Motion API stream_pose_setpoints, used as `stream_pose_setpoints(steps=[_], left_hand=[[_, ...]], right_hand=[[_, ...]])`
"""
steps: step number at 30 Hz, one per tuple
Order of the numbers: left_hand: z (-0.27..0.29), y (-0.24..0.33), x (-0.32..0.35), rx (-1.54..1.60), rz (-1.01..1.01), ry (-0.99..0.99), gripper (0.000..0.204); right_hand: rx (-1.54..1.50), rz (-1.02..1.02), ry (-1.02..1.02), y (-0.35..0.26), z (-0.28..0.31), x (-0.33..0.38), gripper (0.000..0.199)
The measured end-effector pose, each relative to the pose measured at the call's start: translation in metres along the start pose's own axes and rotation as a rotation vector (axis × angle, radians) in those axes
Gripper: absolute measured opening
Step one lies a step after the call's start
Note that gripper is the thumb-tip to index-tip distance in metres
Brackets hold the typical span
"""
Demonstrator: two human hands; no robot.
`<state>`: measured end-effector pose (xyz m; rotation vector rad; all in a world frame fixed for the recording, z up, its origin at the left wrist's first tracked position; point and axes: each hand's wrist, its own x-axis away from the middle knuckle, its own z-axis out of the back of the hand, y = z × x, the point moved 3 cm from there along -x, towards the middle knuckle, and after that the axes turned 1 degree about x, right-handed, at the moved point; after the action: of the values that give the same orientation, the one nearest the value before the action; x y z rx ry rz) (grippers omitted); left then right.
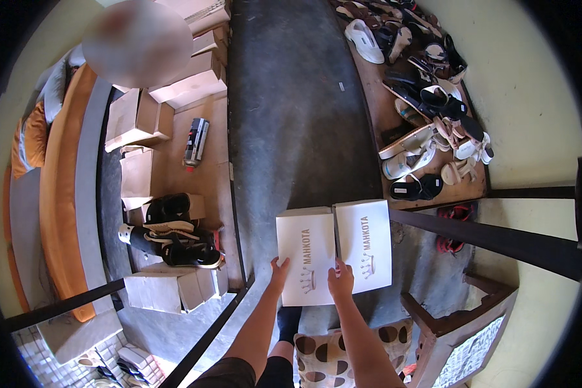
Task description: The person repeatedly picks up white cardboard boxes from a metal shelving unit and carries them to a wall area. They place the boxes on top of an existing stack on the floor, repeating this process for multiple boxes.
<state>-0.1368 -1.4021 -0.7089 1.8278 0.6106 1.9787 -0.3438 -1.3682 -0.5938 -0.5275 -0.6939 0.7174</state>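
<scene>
Two white cardboard boxes stand side by side in front of me, each with a printed crown on its lid: a left white box (295, 242) and a right white box (383, 258). My left hand (279, 271) grips the left box at its left side, with the fingers partly hidden behind the edge. At the same box's right side, by the narrow gap between the two boxes, my right hand (341, 282) has its fingers bent around the edge. Those fingertips are partly hidden and lie close to the right box.
On the left, a low platform (204, 187) carries open cartons (132, 116), a spray can (196, 143), black shoes (191, 249) and pale boxes (168, 288). Many sandals (420, 187) crowd a board on the right. A wooden chair (459, 323) and spotted cushion (317, 355) are near me.
</scene>
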Motion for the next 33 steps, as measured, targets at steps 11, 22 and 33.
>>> stream_pose_setpoints(steps=[11,22,33], left_hand=[[0.033,0.056,0.132,0.191,-0.106,-0.142,0.059],[0.013,0.079,0.406,0.173,-0.257,-0.369,0.053],[0.037,-0.033,0.619,0.072,-0.299,-0.580,0.059]], right_hand=[[-0.326,0.010,-0.088,-0.045,0.044,0.056,0.034],[-1.052,0.018,-0.486,-0.075,0.255,0.243,0.067],[-1.118,-0.004,-0.503,-0.006,0.397,0.484,0.058]])
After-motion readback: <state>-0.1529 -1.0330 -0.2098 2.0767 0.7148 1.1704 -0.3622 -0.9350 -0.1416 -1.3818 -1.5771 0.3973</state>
